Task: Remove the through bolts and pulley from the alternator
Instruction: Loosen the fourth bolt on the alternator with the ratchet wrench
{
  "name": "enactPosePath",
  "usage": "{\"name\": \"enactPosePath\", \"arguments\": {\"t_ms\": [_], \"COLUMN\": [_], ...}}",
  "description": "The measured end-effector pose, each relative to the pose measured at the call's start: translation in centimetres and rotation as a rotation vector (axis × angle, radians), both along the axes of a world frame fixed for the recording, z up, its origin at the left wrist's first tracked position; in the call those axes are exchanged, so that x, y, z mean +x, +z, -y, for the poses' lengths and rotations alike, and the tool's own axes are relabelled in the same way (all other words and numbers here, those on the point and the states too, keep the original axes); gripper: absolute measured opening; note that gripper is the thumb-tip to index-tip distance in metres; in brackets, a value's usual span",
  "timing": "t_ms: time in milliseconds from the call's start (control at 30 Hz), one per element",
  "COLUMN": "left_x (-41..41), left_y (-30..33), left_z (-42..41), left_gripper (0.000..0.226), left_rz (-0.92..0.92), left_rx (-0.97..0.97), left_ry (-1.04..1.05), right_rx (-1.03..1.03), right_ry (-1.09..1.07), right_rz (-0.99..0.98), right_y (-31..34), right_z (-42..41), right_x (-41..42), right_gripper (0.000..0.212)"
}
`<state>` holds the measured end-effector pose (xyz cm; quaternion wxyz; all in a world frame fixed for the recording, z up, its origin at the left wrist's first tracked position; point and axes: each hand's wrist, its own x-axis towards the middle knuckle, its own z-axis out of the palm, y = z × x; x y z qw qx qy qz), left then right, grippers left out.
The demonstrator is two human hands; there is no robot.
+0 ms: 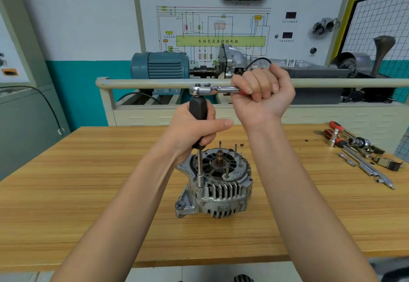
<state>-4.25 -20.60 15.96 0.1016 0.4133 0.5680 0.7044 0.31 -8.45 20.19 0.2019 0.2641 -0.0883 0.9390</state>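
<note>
A grey alternator (pixel 223 191) stands on the wooden table (pixel 88 193), its open end facing up with several studs sticking out. A socket driver with a black handle (pixel 197 110) stands upright, its socket (pixel 201 181) seated on the alternator's left rim. My left hand (pixel 194 131) grips the black handle. A chrome ratchet (pixel 210 90) sits across the driver's top, pointing right. My right hand (pixel 263 95) grips the ratchet's handle in a fist. The pulley is hidden under the alternator.
Loose tools (pixel 358 151) lie at the table's right: red-handled drivers, extension bars, sockets. Behind the table stands a training rig with a beige rail (pixel 143 83), a blue motor (pixel 159 64) and a wiring panel. A mesh screen (pixel 376 27) is at the far right.
</note>
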Motion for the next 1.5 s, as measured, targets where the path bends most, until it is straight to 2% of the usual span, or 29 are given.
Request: {"name": "enactPosePath", "arguments": {"t_ms": [100,233,300,367,433,533,700,800,933,1033,1067,1133,1167,1233,1300,1367,1500], "left_x": [-0.3,-0.7,-0.6,-0.5,-0.4,-0.4,-0.1,0.4,0.2,0.4,0.4,0.7,0.9,0.8,0.5,0.4,0.0], "left_y": [0.0,-0.3,-0.3,-0.3,-0.3,-0.1,0.9,1.0,1.0,1.0,1.1,1.3,1.5,1.3,1.1,0.8,1.1], "left_z": [-0.3,-0.9,-1.1,-1.2,-1.0,-0.6,-0.7,-1.2,-1.5,-1.9,-2.0,-2.1,-2.1,-1.9,-1.5,-1.1,-0.1], "left_gripper": [0.039,0.041,0.034,0.02,0.02,0.037,0.04,0.044,0.045,0.046,0.043,0.022,0.013,0.011,0.029,0.041,0.034], "left_rz": [0.034,0.048,0.028,0.004,-0.01,-0.029,0.071,0.125,0.152,0.162,0.163,0.142,0.132,0.132,0.118,0.1,0.118], "left_rx": [0.024,0.029,0.024,0.014,0.017,0.016,0.121,0.119,0.124,0.122,0.124,0.101,0.083,0.095,0.123,0.11,0.077], "left_ry": [0.015,0.109,0.171,0.223,0.211,0.18,0.135,0.14,0.28,0.361,0.381,0.401,0.4,0.401,0.414,0.336,0.029], "right_rx": [0.092,0.382,0.482,0.539,0.529,0.472,0.197,0.075,0.168,0.407,0.482,0.592,0.618,0.619,0.588,0.539,0.275], "right_ry": [-0.153,-0.591,-0.825,-0.938,-0.89,-0.61,-0.131,-0.029,-0.173,-0.523,-0.691,-0.953,-1.007,-0.999,-0.88,-0.665,-0.169], "right_rz": [-0.031,-0.221,-0.298,-0.307,-0.318,-0.295,-0.056,0.018,-0.021,-0.202,-0.264,-0.322,-0.32,-0.31,-0.322,-0.31,-0.157], "right_y": [-0.2,-0.9,-1.2,-1.3,-1.2,-0.8,-0.2,0.1,-0.2,-0.8,-1.1,-1.3,-1.3,-1.2,-1.0,-0.7,-0.4], "right_z": [0.6,3.3,4.8,5.6,5.3,3.4,0.2,-0.4,0.8,3.2,4.3,6.3,6.8,6.8,5.7,3.9,0.5], "right_x": [0.8,1.9,2.1,2.1,2.0,1.8,0.5,-0.2,0.7,1.8,2.0,2.1,2.1,2.0,1.8,1.6,0.6], "right_gripper": [0.051,0.053,0.047,0.04,0.041,0.048,0.049,0.049,0.052,0.053,0.049,0.037,0.035,0.035,0.042,0.048,0.05]}}
